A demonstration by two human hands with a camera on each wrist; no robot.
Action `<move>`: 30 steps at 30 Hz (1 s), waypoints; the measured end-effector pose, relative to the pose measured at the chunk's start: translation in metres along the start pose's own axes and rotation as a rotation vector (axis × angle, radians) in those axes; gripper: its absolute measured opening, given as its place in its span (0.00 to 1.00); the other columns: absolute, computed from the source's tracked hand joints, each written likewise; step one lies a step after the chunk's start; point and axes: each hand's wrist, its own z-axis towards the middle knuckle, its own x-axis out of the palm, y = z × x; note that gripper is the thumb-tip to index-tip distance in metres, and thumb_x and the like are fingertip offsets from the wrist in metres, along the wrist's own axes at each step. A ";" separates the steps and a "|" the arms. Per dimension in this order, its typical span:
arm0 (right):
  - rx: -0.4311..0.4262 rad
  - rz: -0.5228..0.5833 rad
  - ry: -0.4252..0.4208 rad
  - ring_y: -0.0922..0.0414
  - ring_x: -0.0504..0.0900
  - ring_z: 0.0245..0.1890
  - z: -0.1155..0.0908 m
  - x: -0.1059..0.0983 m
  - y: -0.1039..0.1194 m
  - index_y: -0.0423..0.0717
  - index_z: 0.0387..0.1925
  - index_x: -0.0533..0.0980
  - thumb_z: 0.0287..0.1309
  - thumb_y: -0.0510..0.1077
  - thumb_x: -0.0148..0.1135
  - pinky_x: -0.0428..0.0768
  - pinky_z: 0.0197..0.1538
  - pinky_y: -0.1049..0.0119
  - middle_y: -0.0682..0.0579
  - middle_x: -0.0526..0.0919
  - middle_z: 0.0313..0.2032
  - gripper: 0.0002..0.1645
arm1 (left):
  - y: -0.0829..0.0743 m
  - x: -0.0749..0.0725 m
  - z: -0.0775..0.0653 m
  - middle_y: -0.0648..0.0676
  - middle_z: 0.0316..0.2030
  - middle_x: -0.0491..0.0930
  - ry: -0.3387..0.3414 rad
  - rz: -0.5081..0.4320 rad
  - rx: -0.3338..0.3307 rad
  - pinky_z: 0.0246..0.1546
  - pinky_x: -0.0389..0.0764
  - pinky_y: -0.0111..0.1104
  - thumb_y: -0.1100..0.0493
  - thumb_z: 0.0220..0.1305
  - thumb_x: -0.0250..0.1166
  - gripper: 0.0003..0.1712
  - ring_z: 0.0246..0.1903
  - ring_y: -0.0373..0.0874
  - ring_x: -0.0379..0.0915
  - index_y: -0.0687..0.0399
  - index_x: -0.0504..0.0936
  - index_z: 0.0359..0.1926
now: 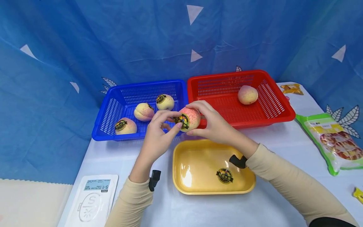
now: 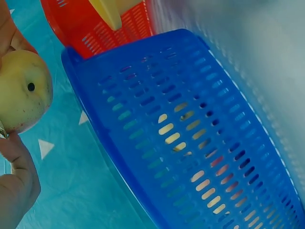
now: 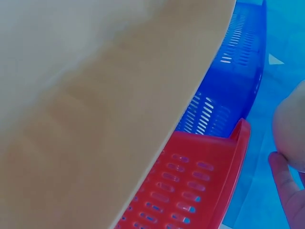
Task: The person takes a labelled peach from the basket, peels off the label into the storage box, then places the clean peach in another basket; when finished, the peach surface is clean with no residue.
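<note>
Both hands hold a pink and cream peach in the air, in front of where the two baskets meet. A black and gold sticker lies on its left side. My left hand has its thumb and forefinger at the sticker, pinching that side of the peach. Thumb and fingers of my right hand grip the fruit from the right. In the left wrist view the peach shows a small dark hole. Below the hands is a gold tray with another such sticker on it.
A blue basket contains three stickered peaches. In the red basket sits one peach without a visible sticker. At right lies a green-edged food bag, with a small brown packet behind; a white packet lies front left.
</note>
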 end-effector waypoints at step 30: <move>0.015 -0.182 -0.023 0.55 0.69 0.66 -0.020 -0.018 0.001 0.52 0.65 0.69 0.45 0.45 0.80 0.77 0.65 0.55 0.52 0.70 0.63 0.45 | -0.014 0.018 -0.002 0.52 0.45 0.79 0.016 -0.164 -0.024 0.38 0.80 0.27 0.68 0.62 0.67 0.11 0.42 0.43 0.76 0.55 0.86 0.45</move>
